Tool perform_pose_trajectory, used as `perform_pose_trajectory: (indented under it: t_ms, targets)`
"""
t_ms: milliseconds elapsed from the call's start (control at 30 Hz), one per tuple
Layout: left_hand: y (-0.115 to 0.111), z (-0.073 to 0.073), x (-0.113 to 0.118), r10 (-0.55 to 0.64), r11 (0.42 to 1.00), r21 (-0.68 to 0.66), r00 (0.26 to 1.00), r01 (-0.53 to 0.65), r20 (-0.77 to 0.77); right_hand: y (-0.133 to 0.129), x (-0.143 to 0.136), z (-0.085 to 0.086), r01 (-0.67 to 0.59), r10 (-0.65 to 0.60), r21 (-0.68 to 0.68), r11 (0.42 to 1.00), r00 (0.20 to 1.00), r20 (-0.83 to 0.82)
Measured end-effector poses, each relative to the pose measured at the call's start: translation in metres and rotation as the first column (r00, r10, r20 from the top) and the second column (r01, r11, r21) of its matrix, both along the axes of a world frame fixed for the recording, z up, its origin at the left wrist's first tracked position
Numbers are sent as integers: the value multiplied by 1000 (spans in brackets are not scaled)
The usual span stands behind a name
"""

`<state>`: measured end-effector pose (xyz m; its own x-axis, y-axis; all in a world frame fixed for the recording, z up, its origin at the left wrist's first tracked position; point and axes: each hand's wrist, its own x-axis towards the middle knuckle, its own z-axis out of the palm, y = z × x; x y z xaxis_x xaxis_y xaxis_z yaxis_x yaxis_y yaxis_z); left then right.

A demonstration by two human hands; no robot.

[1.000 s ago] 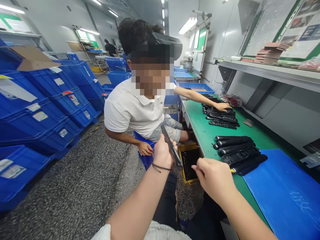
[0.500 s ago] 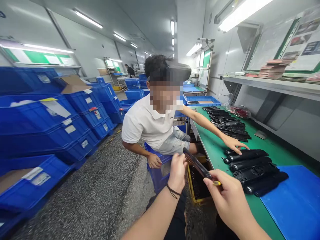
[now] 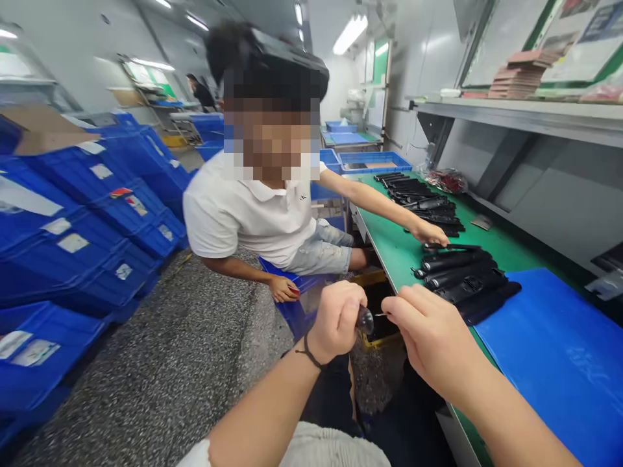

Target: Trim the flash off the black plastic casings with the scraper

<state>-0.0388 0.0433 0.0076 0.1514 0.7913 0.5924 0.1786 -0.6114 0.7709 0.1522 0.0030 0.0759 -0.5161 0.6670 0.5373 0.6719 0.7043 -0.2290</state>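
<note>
My left hand (image 3: 338,318) is wrapped round a long black plastic part (image 3: 365,320), whose rounded, glossy end faces me; the rest is hidden by my fingers. Just right of that end, my right hand (image 3: 423,331) is closed in a pinch on a thin metal-tipped tool (image 3: 381,315). Its tip points at the part's end; contact cannot be made out. Most of the tool is hidden in my fingers. Similar black plastic parts (image 3: 457,272) lie in a row on the green bench top (image 3: 389,241) beyond my right hand.
A seated co-worker in a white shirt (image 3: 253,214) reaches a hand (image 3: 431,232) to the black parts. A blue sheet (image 3: 549,350) covers the near bench. Stacked blue crates (image 3: 73,220) stand left; a yellow-rimmed crate (image 3: 382,342) is below my hands. A shelf (image 3: 525,110) overhangs the bench.
The black part has turned from lying across both hands to end-on in my left hand. My right hand has come off its end, with the tool's tip now showing. The view has shifted.
</note>
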Motion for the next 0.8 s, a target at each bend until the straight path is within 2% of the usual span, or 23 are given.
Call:
perform_pose_trajectory:
  t_ms: [67, 167, 267, 367, 467, 600, 800]
  targets:
    - [0, 1, -1, -26, 999, 26, 999, 27, -22, 1, 3, 2, -17, 14, 53, 998, 998, 59]
    - [0, 5, 1, -70, 996, 60, 996, 73, -56, -2, 3, 3, -67, 69, -70, 995, 997, 24]
    - [1, 9, 4, -142, 967, 200, 985, 159, -98, -5, 1, 0, -73, 69, -141, 987, 997, -37]
    - [4, 13, 6, -172, 933, 297, 977, 203, -129, -5, 1, -4, -53, 50, -124, 991, 999, -21]
    - [5, 15, 7, -157, 935, 296, 976, 196, -148, -3, 3, -7, -41, 41, -27, 999, 999, 12]
    - [0, 16, 9, -99, 956, 266, 989, 125, -111, -1, 2, -9, -8, -1, 198, 980, 999, 46]
    - [-19, 17, 22, 6, 1000, -9, 1000, -6, -7, -2, -3, -12, 119, -146, 468, 876, 989, 21]
